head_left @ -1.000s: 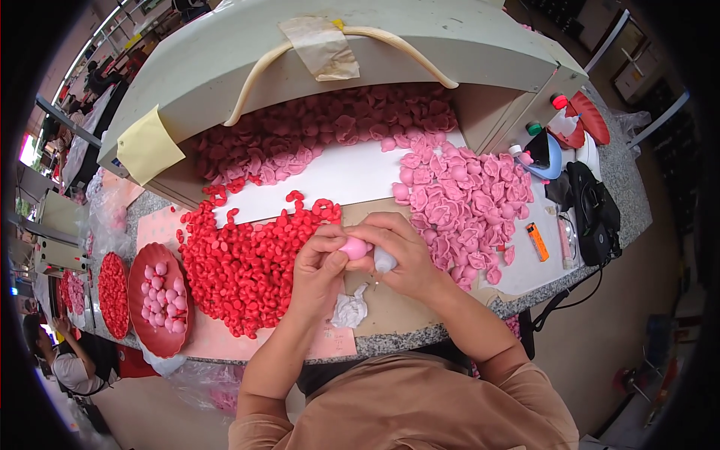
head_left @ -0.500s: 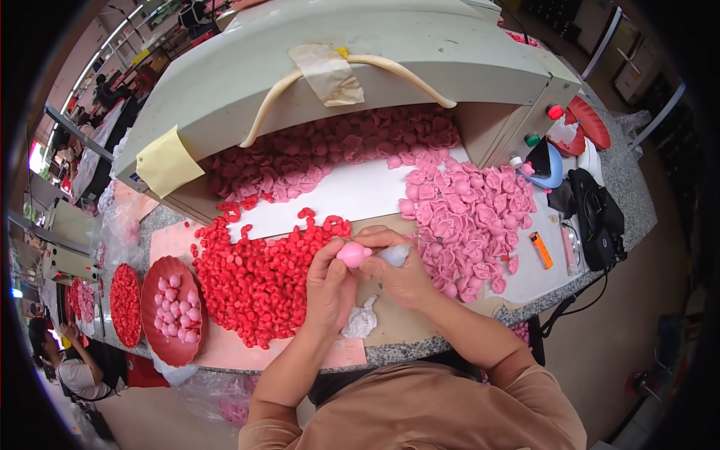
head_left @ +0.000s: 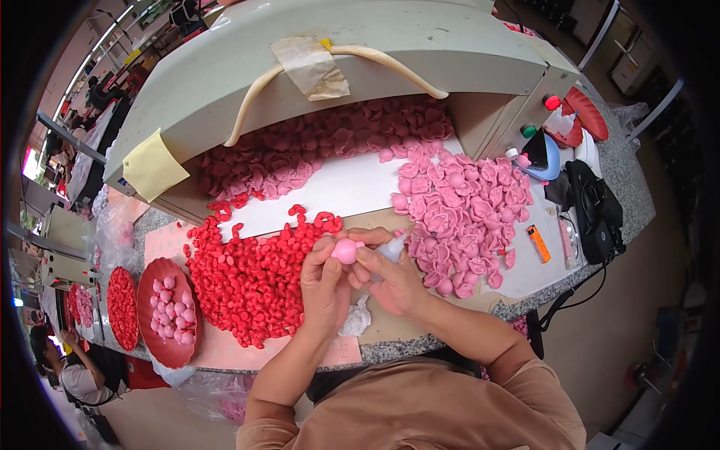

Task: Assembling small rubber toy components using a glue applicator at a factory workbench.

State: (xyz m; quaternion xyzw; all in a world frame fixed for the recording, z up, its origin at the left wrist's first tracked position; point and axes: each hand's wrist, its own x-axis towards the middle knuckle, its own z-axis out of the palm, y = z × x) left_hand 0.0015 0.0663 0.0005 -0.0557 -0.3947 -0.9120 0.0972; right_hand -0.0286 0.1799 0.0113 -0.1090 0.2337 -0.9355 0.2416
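My left hand (head_left: 321, 291) is closed around a round, shiny pink plastic piece (head_left: 346, 251) with a small knob at its side. Against that knob rests the thumb of my right hand (head_left: 403, 291). Tucked in the right hand is a small translucent squeeze bottle (head_left: 391, 248), its narrow end toward the pink pile. Both hands meet above the table's front part. Just left of them spreads a heap of small curved red pieces (head_left: 251, 281); to their right lies a pile of pink petal-shaped pieces (head_left: 465, 217).
A grey-green box-like machine (head_left: 420, 71) spans the back, with petal pieces under its hood. At left stand a red dish (head_left: 180, 350) of pink balls and a dish of red pieces (head_left: 122, 309). Crumpled tissue (head_left: 355, 318), an orange lighter-like item (head_left: 538, 244) and a black bag (head_left: 596, 214) lie about.
The whole view has shifted slightly. The squeeze bottle has turned a little in my right hand, so its narrow end shows. My left hand keeps its hold on the pink piece.
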